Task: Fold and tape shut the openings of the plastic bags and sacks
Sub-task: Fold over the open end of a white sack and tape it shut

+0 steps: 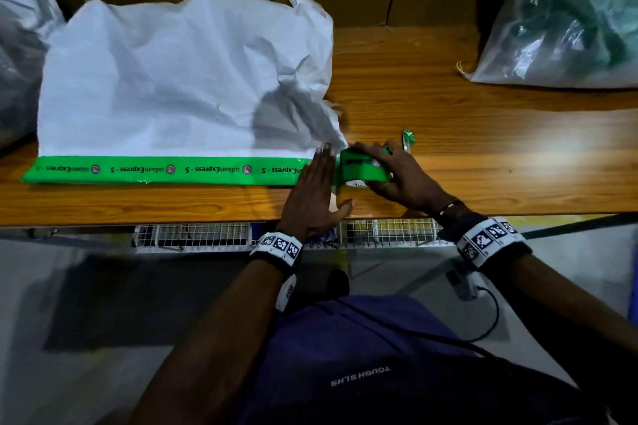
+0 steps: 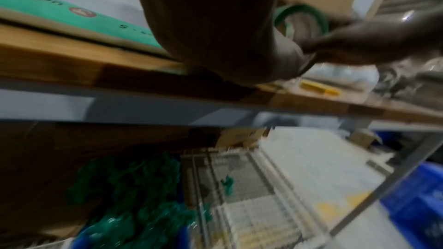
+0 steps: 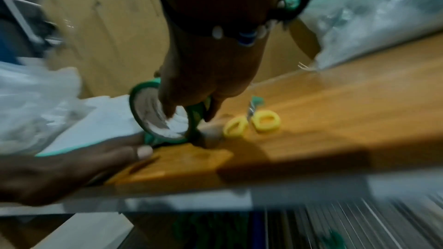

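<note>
1. Flat on the wooden surface (image 1: 483, 155) lies a white woven sack (image 1: 179, 79), its folded near edge covered by a long strip of green printed tape (image 1: 155, 170) that runs along it from left to right.
2. At the right end of that strip, the left hand (image 1: 316, 197) lies palm down with straight fingers close together, pressing the tape and the sack's corner; the thumb sticks out toward the surface's front edge.
3. Just beside it, the right hand (image 1: 397, 176) grips the green tape roll (image 1: 362, 169), fingers curled over the top and the thumb hooked into the white core, as the right wrist view shows (image 3: 165, 118).
4. The roll stands on edge, touching the surface at the sack's right corner, with the tape leading from it under the left hand.
5. Yellow-handled scissors (image 3: 254, 122) lie just right of the roll, blades pointing away from the person, a scrap of green on the blade tip (image 1: 408, 138).
6. Farther right and back, a clear plastic bag (image 1: 566, 17) with dark green contents rests well apart from the sack.
7. Another greyish plastic bag (image 1: 17, 55) sits at the far left, against the sack.
8. Below the front edge runs a wire mesh tray (image 1: 207, 235).
</note>
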`<state>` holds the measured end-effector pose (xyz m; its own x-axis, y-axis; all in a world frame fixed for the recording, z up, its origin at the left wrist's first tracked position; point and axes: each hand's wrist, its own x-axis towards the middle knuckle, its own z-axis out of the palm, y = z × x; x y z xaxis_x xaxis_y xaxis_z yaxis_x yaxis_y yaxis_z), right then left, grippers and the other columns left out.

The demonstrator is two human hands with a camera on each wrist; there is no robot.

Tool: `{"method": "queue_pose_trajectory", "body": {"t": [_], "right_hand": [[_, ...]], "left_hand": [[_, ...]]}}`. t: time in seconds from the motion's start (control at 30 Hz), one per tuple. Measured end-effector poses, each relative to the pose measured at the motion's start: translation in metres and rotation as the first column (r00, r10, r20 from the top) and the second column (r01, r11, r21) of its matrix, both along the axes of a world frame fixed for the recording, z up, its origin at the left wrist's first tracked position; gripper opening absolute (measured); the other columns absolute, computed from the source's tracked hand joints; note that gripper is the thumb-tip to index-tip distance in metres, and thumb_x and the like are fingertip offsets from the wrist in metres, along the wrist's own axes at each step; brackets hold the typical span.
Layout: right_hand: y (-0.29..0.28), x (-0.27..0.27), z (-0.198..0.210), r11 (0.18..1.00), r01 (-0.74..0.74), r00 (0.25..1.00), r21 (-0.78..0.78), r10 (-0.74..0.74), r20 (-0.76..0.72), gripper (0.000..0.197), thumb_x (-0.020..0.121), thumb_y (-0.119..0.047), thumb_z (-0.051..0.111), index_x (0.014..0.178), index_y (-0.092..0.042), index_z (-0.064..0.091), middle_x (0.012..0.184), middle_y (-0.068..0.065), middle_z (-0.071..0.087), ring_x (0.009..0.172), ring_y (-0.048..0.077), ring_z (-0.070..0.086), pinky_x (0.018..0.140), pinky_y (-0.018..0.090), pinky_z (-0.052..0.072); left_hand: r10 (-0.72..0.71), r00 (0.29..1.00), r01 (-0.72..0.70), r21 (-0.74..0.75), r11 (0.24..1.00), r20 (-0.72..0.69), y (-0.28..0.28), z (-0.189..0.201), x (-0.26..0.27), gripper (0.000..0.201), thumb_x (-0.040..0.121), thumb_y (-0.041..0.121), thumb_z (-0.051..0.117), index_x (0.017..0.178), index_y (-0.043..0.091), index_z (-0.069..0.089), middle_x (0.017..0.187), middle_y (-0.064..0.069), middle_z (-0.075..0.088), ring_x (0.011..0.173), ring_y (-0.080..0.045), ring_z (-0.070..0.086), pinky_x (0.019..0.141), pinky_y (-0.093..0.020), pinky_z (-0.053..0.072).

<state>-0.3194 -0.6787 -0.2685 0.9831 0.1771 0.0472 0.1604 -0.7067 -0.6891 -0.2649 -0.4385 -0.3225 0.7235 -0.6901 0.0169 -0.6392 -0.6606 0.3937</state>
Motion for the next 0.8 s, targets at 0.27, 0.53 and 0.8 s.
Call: {"method": "queue_pose_trajectory", "body": {"t": [0.27, 0.53, 0.8], "right_hand": [[-0.057, -0.001, 0.038, 0.898, -0.082, 0.997, -0.433, 0.076, -0.032, 0.06, 0.097, -0.041, 0.068, 0.154, -0.037, 0.049, 0.116, 0.015, 0.05, 0.108, 0.034, 0.047, 0.075, 0.045, 0.052], [-0.026, 0.013, 0.027, 0.938, -0.08, 0.996, -0.337, 0.068, -0.049, 0.056, 0.098, -0.036, 0.069, 0.151, -0.036, 0.051, 0.11, 0.01, 0.046, 0.098, 0.029, 0.049, 0.073, 0.045, 0.052], [-0.006, 0.032, 0.034, 0.819, -0.071, 0.997, -0.569, 0.036, -0.072, 0.072, 0.09, -0.028, 0.072, 0.155, -0.04, 0.044, 0.123, 0.015, 0.049, 0.111, 0.037, 0.052, 0.079, 0.044, 0.044]], "left_hand": [[0.016, 1.0, -0.017, 0.061, 0.998, 0.016, -0.003, -0.001, 0.002, 0.105, 0.096, 0.069, 0.045, 0.166, 0.006, -0.002, 0.175, -0.012, -0.006, 0.162, -0.022, -0.006, 0.131, -0.039, 0.002], [0.014, 0.998, -0.021, 0.111, 0.994, 0.062, 0.028, -0.006, 0.02, 0.104, 0.097, 0.071, 0.043, 0.166, 0.004, 0.005, 0.174, -0.015, 0.004, 0.162, -0.026, 0.003, 0.131, -0.045, 0.01], [0.046, 0.997, -0.054, 0.146, 0.988, 0.061, 0.041, -0.001, 0.025, 0.105, 0.094, 0.072, 0.043, 0.166, 0.007, 0.002, 0.175, -0.011, 0.002, 0.162, -0.023, -0.001, 0.131, -0.04, 0.004]]}}
